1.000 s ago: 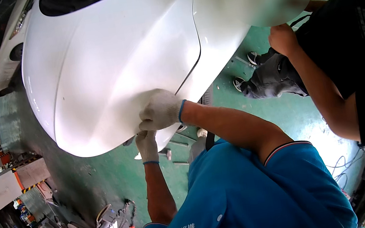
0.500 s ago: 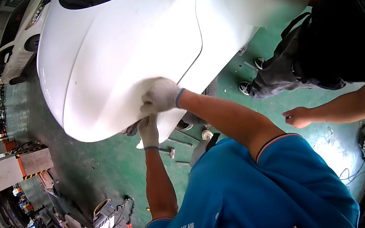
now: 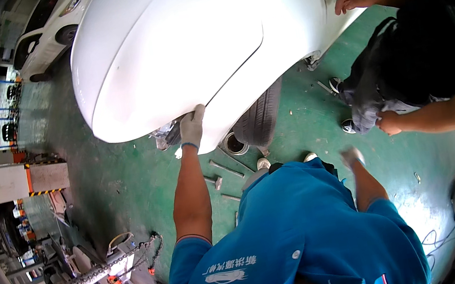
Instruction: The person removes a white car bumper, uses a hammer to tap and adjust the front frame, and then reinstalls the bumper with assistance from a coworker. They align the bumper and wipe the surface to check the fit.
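Note:
My gloved left hand (image 3: pixel 192 126) grips the lower front edge of the white car's panel (image 3: pixel 148 53), near a curved seam. Dark and metallic parts show below the edge beside it. My right hand (image 3: pixel 353 159) is down at my right side, off the car, in a white glove and smeared by motion. Below the panel are a loose-looking black tyre (image 3: pixel 259 114), a round dark container (image 3: pixel 235 144) and several metal tools (image 3: pixel 217 182) on the green floor.
A co-worker in dark clothes (image 3: pixel 405 60) stands at right, one hand (image 3: pixel 354 0) over the car's side. A striped-edged pillar (image 3: pixel 46 179) and a chained metal rig (image 3: pixel 110 267) are at left. Another white car (image 3: pixel 48 42) stands behind, and cables lie at lower right.
My right hand has left the panel and dropped down to the right; my left hand still holds the edge. The co-worker has raised a hand toward the car. The view has shifted, showing more tyre.

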A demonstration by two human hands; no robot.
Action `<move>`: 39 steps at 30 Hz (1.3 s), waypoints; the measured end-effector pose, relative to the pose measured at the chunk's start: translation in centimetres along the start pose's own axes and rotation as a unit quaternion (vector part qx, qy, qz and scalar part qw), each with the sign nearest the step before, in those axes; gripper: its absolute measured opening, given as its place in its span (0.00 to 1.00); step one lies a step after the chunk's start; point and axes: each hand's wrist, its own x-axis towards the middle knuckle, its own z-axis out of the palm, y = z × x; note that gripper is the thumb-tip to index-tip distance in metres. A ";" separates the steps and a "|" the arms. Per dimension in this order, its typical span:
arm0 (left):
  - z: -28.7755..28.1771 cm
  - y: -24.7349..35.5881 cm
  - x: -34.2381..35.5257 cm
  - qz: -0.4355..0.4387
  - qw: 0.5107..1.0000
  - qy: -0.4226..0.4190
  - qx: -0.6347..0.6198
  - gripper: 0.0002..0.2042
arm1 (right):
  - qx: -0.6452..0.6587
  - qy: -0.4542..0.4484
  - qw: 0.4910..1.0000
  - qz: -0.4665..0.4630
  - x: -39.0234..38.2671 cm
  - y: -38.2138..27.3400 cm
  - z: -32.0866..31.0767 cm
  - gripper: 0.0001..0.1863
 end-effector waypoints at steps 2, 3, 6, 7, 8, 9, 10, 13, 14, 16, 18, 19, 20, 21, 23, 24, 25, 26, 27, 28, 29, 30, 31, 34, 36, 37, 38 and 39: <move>-1.7 -1.5 -0.4 -0.050 0.998 -0.025 0.021 0.29 | 0.105 -0.027 0.982 0.155 -4.7 9.5 1.9 0.16; -2.1 -2.2 -0.5 -0.051 0.998 -0.021 0.010 0.29 | 0.232 0.002 0.952 0.202 -7.4 13.1 2.4 0.15; -2.6 -3.5 -1.4 -0.063 0.998 0.009 -0.018 0.30 | 0.464 0.085 0.816 0.335 -15.5 14.8 0.4 0.12; -2.3 -2.9 -1.4 -0.067 0.997 0.025 -0.037 0.30 | 0.507 0.094 0.780 0.354 -17.0 15.0 0.9 0.12; -2.0 -2.6 -1.4 -0.072 0.995 0.043 -0.053 0.31 | 0.548 0.101 0.743 0.370 -18.0 14.8 1.5 0.12; -1.8 -2.5 -1.3 -0.072 0.995 0.067 -0.028 0.31 | 0.589 0.109 0.702 0.384 -18.5 14.2 2.0 0.12; -1.7 -2.4 -1.3 -0.072 0.993 0.091 -0.002 0.32 | 0.610 0.114 0.674 0.402 -18.1 12.9 2.8 0.11; -0.7 -1.9 -1.7 -0.060 0.953 0.274 0.117 0.28 | 0.648 0.062 0.691 0.314 -17.5 5.6 2.9 0.07; -0.4 -0.9 -2.0 -0.062 0.941 0.307 0.130 0.27 | 0.654 0.034 0.705 0.274 -17.3 3.3 2.3 0.07; -0.6 0.2 -2.0 -0.046 0.930 0.320 0.173 0.24 | 0.487 0.025 0.872 0.050 -16.4 -0.2 0.8 0.07; -0.2 0.6 0.9 0.137 0.901 0.338 0.233 0.23 | 0.102 0.225 0.937 -0.246 -13.2 0.5 3.9 0.06; 0.3 0.8 2.3 0.223 0.874 0.346 0.258 0.23 | 0.099 0.191 0.935 -0.281 -11.8 0.7 3.8 0.09; 1.4 3.8 3.0 0.263 0.879 0.312 0.247 0.24 | 0.051 0.247 0.909 -0.332 -10.8 1.3 3.9 0.06; 1.1 4.4 4.2 0.296 0.847 0.322 0.302 0.25 | 0.216 0.158 0.943 -0.198 -10.2 0.4 2.6 0.06; 0.9 5.1 6.1 0.338 0.811 0.300 0.372 0.27 | 0.500 -0.039 0.859 0.100 -11.0 -2.2 -2.7 0.07; 1.3 5.2 6.5 0.353 0.802 0.299 0.378 0.27 | 0.531 -0.017 0.839 0.122 -11.3 -2.0 -4.3 0.07; 1.7 5.1 7.0 0.368 0.793 0.297 0.383 0.28 | 0.561 0.006 0.815 0.144 -11.7 -1.9 -5.7 0.07; 2.3 5.2 7.4 0.384 0.785 0.292 0.388 0.28 | 0.589 0.029 0.790 0.171 -12.0 -1.9 -6.3 0.08; 2.5 5.3 7.7 0.367 0.800 0.279 0.383 0.28 | 0.600 0.044 0.778 0.182 -12.0 -1.5 -6.5 0.09; 2.5 5.3 7.8 0.349 0.814 0.266 0.379 0.28 | 0.611 0.059 0.766 0.192 -12.0 -0.7 -6.5 0.10; 2.8 5.2 7.4 0.328 0.831 0.248 0.375 0.28 | 0.618 0.073 0.755 0.208 -12.5 0.0 -6.4 0.11; 2.7 6.1 6.7 0.277 0.857 0.210 0.380 0.27 | 0.609 0.068 0.754 0.237 -13.4 -0.3 -7.0 0.07; 3.0 5.6 7.2 0.310 0.844 0.230 0.372 0.27 | 0.579 0.055 0.784 0.219 -13.2 0.8 -4.6 0.07; 3.6 5.4 7.1 0.327 0.831 0.250 0.374 0.27 | 0.552 -0.004 0.807 0.208 -13.3 4.2 1.1 0.07; 3.5 5.4 6.6 0.318 0.834 0.246 0.378 0.27 | 0.567 -0.065 0.787 0.235 -13.6 1.8 0.0 0.08; 3.2 5.5 6.8 0.317 0.834 0.242 0.381 0.27 | 0.541 -0.093 0.805 0.225 -13.3 0.7 -1.3 0.08; 2.9 6.1 6.9 0.289 0.854 0.207 0.381 0.27 | 0.517 -0.117 0.818 0.221 -13.1 -0.2 -1.6 0.08; 2.8 6.0 7.1 0.306 0.844 0.222 0.381 0.26 | 0.487 -0.107 0.853 0.156 -12.3 0.4 -1.0 0.08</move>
